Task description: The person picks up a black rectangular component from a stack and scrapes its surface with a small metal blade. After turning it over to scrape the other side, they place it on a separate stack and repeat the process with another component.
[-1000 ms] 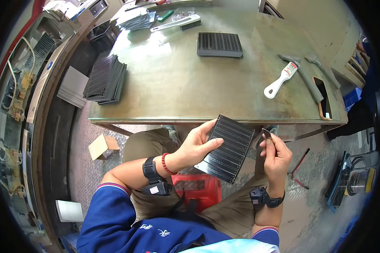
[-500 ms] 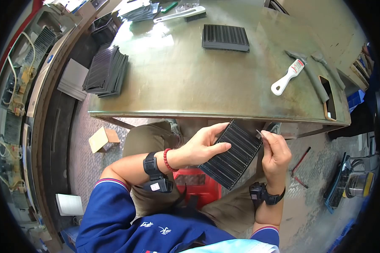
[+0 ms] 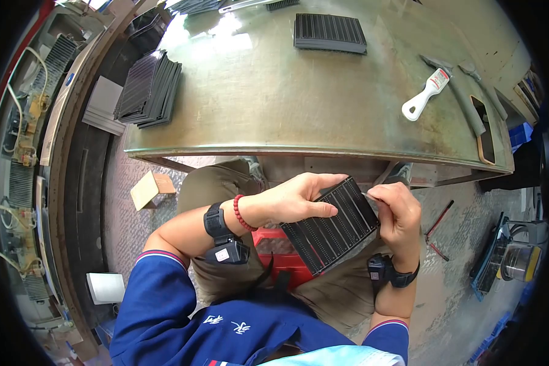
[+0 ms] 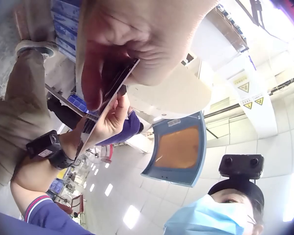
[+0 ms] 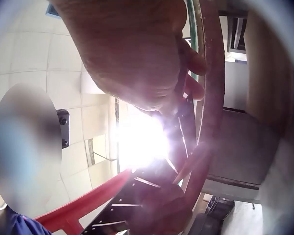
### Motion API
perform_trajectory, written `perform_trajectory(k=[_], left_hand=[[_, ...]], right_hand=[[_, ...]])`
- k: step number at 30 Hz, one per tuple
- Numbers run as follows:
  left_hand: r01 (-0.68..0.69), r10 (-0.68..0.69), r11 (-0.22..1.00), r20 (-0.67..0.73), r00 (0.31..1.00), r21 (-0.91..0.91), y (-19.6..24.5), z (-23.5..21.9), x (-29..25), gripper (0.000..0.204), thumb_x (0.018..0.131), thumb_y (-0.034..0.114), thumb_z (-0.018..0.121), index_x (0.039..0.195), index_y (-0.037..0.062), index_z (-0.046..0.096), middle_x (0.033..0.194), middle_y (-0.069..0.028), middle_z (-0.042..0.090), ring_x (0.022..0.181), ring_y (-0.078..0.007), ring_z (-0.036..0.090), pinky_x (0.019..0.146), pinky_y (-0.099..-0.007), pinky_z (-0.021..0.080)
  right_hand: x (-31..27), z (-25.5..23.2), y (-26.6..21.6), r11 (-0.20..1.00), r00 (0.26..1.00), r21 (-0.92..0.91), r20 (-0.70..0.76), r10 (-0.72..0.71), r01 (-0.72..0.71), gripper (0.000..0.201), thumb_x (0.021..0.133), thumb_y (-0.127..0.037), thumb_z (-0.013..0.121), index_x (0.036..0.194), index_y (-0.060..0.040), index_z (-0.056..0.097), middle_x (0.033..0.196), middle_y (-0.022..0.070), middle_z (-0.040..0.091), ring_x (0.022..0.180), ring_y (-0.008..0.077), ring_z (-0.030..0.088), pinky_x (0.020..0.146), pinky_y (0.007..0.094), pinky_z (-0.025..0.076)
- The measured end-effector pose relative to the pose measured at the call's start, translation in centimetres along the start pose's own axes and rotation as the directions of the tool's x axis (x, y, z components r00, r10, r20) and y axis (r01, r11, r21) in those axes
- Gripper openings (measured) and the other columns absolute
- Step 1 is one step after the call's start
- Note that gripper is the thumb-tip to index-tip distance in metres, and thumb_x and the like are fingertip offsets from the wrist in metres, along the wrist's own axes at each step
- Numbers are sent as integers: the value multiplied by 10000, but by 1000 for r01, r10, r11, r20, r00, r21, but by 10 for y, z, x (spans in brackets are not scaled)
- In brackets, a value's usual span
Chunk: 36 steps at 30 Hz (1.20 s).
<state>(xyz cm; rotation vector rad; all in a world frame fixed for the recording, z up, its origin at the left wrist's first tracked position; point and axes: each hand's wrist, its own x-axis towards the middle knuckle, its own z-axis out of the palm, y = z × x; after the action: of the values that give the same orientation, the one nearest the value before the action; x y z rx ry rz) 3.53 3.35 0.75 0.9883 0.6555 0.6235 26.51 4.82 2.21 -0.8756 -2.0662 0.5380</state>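
My left hand [image 3: 299,198] grips a black circuit board panel [image 3: 341,229] above the lap, thumb on its face and fingers behind it. Rows of tiny holes and long slots divide the panel into strips. At the panel's right edge, my right hand [image 3: 399,213] pinches a small thin blade-like piece [image 3: 368,196] between thumb and fingertips, most of it hidden by the fingers. In the left wrist view the panel shows nearly edge-on. Against a bright glare in the right wrist view, the slotted panel [image 5: 118,208] runs below the right hand [image 5: 132,58].
On the table [image 3: 256,110] are a tall stack of black panels [image 3: 147,91] at left and a lower stack [image 3: 329,33] at the back. A white-handled brush [image 3: 427,94], a grey tool handle [image 3: 468,110] and a phone [image 3: 483,131] lie at right. A red stool [image 3: 287,268] is below.
The panel has turned a little and risen slightly to the right. The right hand has moved in closer against its right edge. The view has tilted down, so the table sits higher.
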Motion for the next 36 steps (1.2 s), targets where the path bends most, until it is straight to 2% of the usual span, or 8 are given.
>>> perform_trajectory(k=[4,6,10,17,23,26,29,36], left_hand=[[-19,12,996,75,997,89,0,-5,0,620,889,2,593,1422,-57,282,1342,-121,499,1197,-136,476,1023,-288,389],[-13,-14,956,89,996,293,6,-5,-1,628,879,4,608,1420,-54,295,1348,-125,495,1200,-137,473,1017,-285,388],[14,-20,998,98,995,55,7,-8,-3,627,878,-9,607,1422,-49,297,1320,-109,522,1171,-128,493,1002,-281,401],[-80,83,996,109,991,-25,10,-15,-5,631,866,-44,603,1422,-38,304,1335,-105,512,1194,-131,486,1022,-294,400],[-203,203,979,42,978,7,9,-25,-7,635,860,-45,618,1418,-34,315,1353,-114,497,1214,-137,475,1027,-293,392],[-238,234,964,-49,971,-122,27,-20,-11,617,883,-22,600,1422,-33,300,1290,-128,540,1122,-139,551,940,-274,471],[-303,281,947,-180,943,-108,32,-23,-14,627,884,-14,597,1424,-40,280,1242,-146,568,1019,-136,611,861,-260,521],[-393,390,919,-227,892,32,18,-12,-8,648,909,-17,559,1456,-13,211,1242,-138,572,995,-125,614,843,-252,517]], right_hand=[[3,5,-12,995,991,65,108,-80,73,243,708,43,642,928,-60,626,920,46,691,808,239,622,683,351,478],[1,6,-13,996,981,-1,170,-90,92,225,706,1,651,917,-74,623,977,39,698,843,222,620,681,341,460],[0,1,-19,969,962,-138,212,-173,205,187,711,-66,663,892,-86,620,1021,29,697,865,213,618,635,329,437],[-4,-12,-35,929,932,-210,269,-244,304,129,712,-119,621,837,-94,638,1043,41,696,910,191,615,661,305,446],[-7,-23,-34,957,947,-110,214,-240,268,139,677,-76,644,814,-90,625,1021,51,700,846,200,636,630,306,445],[-9,-31,-24,969,958,-15,158,-239,245,158,679,-24,647,825,-74,612,930,88,694,747,233,641,614,318,455],[-14,-22,-8,993,997,110,-64,-42,49,97,811,31,586,893,-21,592,756,116,616,686,229,621,588,283,470],[-17,-3,-4,838,902,448,-138,409,-311,48,873,31,588,914,17,610,788,76,660,608,66,553,527,196,442]])
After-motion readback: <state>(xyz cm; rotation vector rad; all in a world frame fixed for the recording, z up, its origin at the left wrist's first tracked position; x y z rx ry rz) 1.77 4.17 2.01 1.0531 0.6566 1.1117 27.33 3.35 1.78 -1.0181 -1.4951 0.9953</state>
